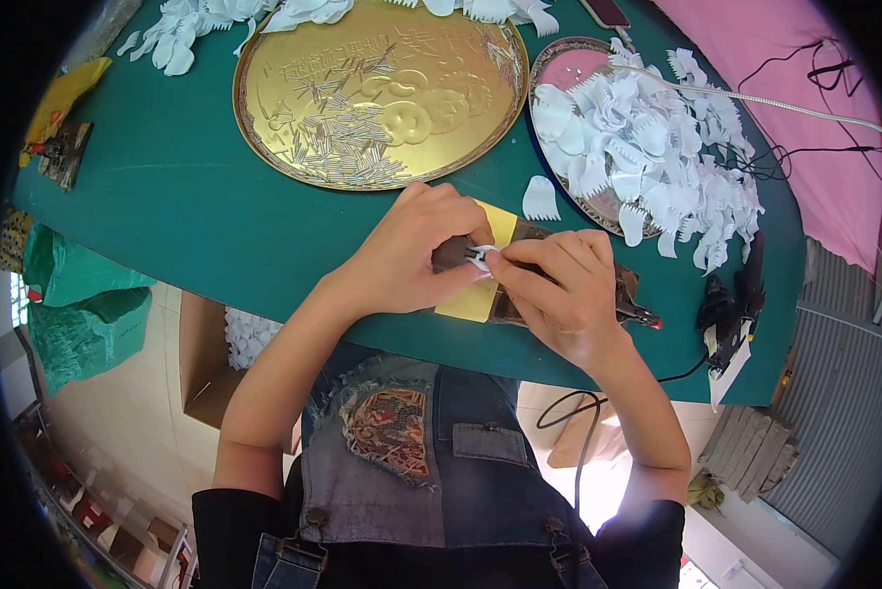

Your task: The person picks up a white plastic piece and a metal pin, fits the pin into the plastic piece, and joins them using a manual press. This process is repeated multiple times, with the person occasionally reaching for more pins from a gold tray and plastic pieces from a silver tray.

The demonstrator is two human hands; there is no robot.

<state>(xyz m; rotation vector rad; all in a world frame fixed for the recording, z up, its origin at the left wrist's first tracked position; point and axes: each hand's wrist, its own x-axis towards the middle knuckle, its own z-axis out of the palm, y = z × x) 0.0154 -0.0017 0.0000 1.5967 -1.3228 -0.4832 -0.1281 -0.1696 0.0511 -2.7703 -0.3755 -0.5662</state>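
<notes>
Close to the table's near edge, my left hand (402, 255) and my right hand (571, 294) meet over a small white piece (481, 257). Thumb and fingers of each hand are closed on it, and the fingers partly hide its shape. Under my hands lies a dark block wrapped with yellow tape or card (497, 224); a red-tipped clamp (639, 314) sits at its right end. Ahead of my left hand, an oval gold tray (441, 83) carries many slim silvery pins (348, 147). Beyond my right hand, white comb-edged pieces (628, 142) heap over another oval tray (571, 71).
One white piece (539, 199) lies between the trays. A black hot-glue gun (724, 319), its cord hanging off the edge, rests at the right. Another clamp (65, 155) stands far left. A cardboard box (202, 363) and green bag (87, 319) are below the table's left side.
</notes>
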